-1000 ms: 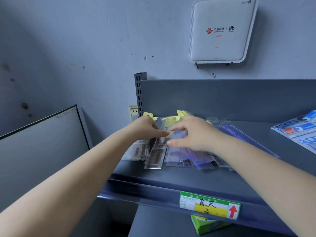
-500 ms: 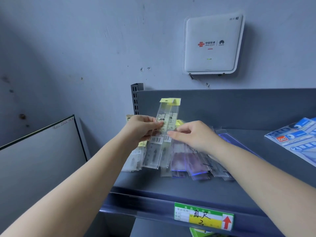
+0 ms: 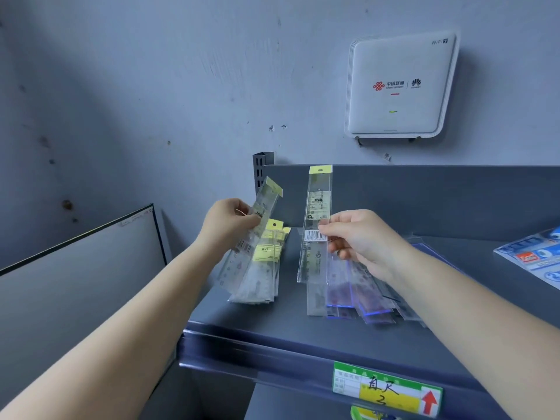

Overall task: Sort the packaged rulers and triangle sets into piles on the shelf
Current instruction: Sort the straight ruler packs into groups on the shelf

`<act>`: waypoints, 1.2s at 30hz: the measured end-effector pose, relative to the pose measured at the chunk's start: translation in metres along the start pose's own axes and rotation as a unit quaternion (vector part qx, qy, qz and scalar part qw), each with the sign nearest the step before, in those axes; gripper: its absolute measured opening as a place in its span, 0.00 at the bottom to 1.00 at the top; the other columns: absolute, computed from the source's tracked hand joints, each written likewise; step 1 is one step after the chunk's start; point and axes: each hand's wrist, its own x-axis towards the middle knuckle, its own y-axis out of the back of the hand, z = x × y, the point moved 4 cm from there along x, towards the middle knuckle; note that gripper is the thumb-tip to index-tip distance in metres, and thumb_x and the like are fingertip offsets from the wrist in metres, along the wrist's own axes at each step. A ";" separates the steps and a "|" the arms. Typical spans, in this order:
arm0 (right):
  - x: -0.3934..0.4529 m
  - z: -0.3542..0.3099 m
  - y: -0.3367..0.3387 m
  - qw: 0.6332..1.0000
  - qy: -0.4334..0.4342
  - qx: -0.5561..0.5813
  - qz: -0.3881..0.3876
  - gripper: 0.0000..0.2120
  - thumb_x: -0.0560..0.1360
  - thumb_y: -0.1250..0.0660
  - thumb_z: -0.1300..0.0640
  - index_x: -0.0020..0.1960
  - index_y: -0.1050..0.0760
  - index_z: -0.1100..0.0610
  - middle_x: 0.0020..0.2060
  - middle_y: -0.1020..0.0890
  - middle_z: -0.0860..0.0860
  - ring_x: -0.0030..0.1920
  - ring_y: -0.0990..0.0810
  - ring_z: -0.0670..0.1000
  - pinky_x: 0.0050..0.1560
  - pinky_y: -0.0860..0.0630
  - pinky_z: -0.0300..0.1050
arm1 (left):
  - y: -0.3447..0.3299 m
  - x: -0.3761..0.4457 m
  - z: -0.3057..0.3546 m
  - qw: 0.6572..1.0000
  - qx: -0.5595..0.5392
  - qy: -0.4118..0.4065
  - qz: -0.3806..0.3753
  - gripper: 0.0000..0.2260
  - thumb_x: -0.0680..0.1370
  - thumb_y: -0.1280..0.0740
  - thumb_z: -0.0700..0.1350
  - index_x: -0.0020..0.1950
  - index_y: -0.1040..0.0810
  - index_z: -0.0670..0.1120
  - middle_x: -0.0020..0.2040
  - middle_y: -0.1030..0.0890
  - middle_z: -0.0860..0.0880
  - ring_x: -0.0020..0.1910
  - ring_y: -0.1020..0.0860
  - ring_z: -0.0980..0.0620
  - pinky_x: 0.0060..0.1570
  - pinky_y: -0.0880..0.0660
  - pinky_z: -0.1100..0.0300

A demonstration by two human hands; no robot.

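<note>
Grey shelf (image 3: 272,331) carries two piles. Left hand (image 3: 225,227) pinches a tilted ruler (image 3: 257,225) above the left pile (image 3: 262,277); right hand (image 3: 360,241) pinches an upright ruler (image 3: 316,213) over the right pile (image 3: 357,298).

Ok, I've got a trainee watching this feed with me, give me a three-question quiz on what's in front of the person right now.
1. True or false: the left hand and the right hand each hold a packaged ruler lifted off the shelf.
2. Which ruler stands nearly upright? A) the left-hand ruler B) the right-hand ruler C) neither
3. Fill in: the pile with the yellow label lies on the shelf's ____ side, apart from the blue-edged pile.

Key: 1 true. 2 B; the left-hand ruler tilts to the right. 3 left.
</note>
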 end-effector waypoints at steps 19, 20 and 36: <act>0.029 -0.016 -0.093 0.816 0.147 -0.558 0.030 0.14 0.71 0.36 0.62 0.56 0.25 0.59 0.52 0.20 0.55 0.49 0.22 0.58 0.41 0.28 0.44 | -0.002 -0.001 -0.045 0.973 0.123 0.099 -0.167 0.02 0.74 0.33 0.42 0.43 0.26 0.47 0.36 0.22 0.48 0.27 0.26 0.53 0.23 0.33 0.67; 0.029 -0.011 -0.104 0.816 0.142 -0.561 -0.008 0.12 0.71 0.35 0.60 0.54 0.26 0.58 0.53 0.21 0.55 0.48 0.23 0.57 0.42 0.29 0.44 | -0.003 -0.005 -0.048 0.967 0.123 0.105 -0.195 0.04 0.74 0.32 0.42 0.46 0.25 0.47 0.36 0.22 0.48 0.26 0.25 0.54 0.22 0.33 0.68; 0.015 0.001 -0.082 0.881 -0.033 -0.447 -0.153 0.06 0.74 0.36 0.58 0.41 0.26 0.60 0.29 0.25 0.52 0.26 0.30 0.49 0.29 0.33 0.37 | -0.017 -0.007 -0.050 0.968 0.107 0.089 -0.209 0.14 0.78 0.39 0.42 0.64 0.26 0.48 0.31 0.27 0.47 0.17 0.27 0.58 0.17 0.35 0.69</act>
